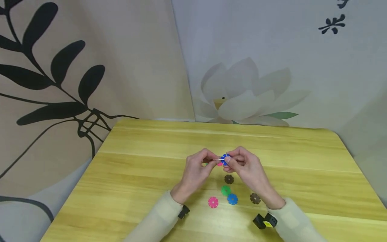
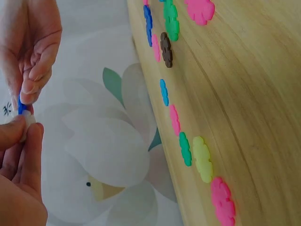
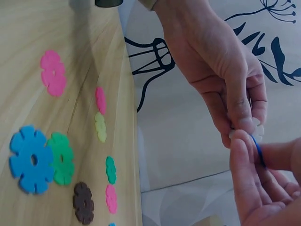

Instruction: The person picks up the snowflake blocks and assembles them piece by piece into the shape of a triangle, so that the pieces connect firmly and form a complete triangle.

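Observation:
Both hands are raised above the table and meet fingertip to fingertip. My left hand [image 1: 193,170] pinches a white notched flower-shaped disc [image 3: 257,128] between thumb and fingers. With thumb and fingers, my right hand [image 1: 250,169] pinches a dark blue notched disc [image 1: 223,157]. In the head view the white disc appears edge-on against the blue one. The two discs meet at an angle in the wrist views; fingers cover much of both, so I cannot tell how far their slots interlock.
Loose discs lie flat on the wooden table [image 1: 136,174]: pink [image 1: 213,202], green [image 1: 225,190], light blue [image 1: 232,199], brown [image 1: 229,179] and another brown one [image 1: 255,198] by the right wrist. A yellow disc [image 2: 202,159] lies among several more. Patterned walls stand behind.

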A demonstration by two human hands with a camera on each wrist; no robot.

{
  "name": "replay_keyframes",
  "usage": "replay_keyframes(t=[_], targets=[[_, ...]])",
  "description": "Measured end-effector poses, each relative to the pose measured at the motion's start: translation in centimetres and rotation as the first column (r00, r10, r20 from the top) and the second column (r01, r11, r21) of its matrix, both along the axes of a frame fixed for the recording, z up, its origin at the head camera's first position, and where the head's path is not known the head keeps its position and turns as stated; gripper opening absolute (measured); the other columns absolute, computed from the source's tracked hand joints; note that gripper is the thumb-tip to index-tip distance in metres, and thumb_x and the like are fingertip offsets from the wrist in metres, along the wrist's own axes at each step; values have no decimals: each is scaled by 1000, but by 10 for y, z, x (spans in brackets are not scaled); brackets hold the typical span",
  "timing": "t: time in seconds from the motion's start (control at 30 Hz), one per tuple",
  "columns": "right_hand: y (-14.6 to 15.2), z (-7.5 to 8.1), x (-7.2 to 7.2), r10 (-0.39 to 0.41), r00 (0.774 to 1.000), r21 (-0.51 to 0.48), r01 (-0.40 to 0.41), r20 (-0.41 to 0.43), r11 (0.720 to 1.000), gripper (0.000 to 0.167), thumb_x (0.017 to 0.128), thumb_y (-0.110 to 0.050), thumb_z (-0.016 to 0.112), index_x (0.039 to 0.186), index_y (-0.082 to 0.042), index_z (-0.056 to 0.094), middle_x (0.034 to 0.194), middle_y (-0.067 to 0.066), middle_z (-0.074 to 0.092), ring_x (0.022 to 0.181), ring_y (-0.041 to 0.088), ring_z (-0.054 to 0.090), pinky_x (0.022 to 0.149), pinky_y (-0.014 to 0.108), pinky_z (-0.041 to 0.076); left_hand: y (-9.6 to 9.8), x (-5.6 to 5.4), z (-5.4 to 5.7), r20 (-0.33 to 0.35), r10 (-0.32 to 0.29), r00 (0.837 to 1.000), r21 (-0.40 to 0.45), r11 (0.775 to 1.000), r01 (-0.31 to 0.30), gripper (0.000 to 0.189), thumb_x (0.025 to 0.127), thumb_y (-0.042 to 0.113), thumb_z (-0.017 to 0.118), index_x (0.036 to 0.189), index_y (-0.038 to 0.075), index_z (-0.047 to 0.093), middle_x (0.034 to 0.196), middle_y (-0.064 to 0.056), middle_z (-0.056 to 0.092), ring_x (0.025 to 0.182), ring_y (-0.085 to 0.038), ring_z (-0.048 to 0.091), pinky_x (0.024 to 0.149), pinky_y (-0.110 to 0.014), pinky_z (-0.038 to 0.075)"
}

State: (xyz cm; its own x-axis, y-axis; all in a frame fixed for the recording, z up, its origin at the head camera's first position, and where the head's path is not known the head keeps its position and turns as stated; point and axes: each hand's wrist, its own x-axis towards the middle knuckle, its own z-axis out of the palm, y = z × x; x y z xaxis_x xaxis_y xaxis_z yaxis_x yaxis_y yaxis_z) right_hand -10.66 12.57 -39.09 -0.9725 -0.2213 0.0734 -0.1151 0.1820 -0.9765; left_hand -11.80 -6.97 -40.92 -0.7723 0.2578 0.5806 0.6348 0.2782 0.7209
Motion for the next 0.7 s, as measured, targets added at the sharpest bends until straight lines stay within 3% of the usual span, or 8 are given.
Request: replay_keyframes(t=[0.23, 0.43, 0.6, 0.7], targets=[[8, -3, 2, 13, 999, 56, -10, -49, 998, 26, 106, -18, 62, 120, 3, 65, 94, 14, 75, 80, 24, 75, 74, 36, 63, -3, 0, -4, 53, -17, 998, 16, 1000, 16, 13, 87, -7, 78, 95, 0, 70, 94, -12, 75, 84, -24, 75, 78, -24, 60], [11, -1, 2, 9, 1000, 79, -11, 25, 997, 22, 102, -12, 68, 117, 3, 67, 99, 13, 75, 83, 21, 75, 76, 29, 62, -6, 1, -5, 51, 6, 999, -2, 1000, -6, 14, 84, -7, 80, 90, 0, 70, 89, -10, 75, 80, -21, 75, 76, -23, 60], [8, -1, 3, 5, 998, 47, -8, 62, 999, 17, 101, -6, 66, 113, 6, 67, 100, 15, 74, 85, 27, 75, 80, 38, 62, -6, 0, -8, 24, -14, 1000, 8, 1000, 14, 13, 84, -7, 81, 88, 1, 71, 86, -9, 75, 78, -20, 75, 74, -22, 60], [6, -2, 2, -1, 997, 35, -2, 77, 999, 17, 101, -5, 65, 113, 7, 67, 100, 16, 74, 87, 35, 74, 80, 42, 62, -7, -1, -9, 46, -21, 999, 11, 1000, 21, 13, 84, -6, 80, 88, 2, 70, 86, -9, 75, 77, -19, 74, 72, -23, 60]])
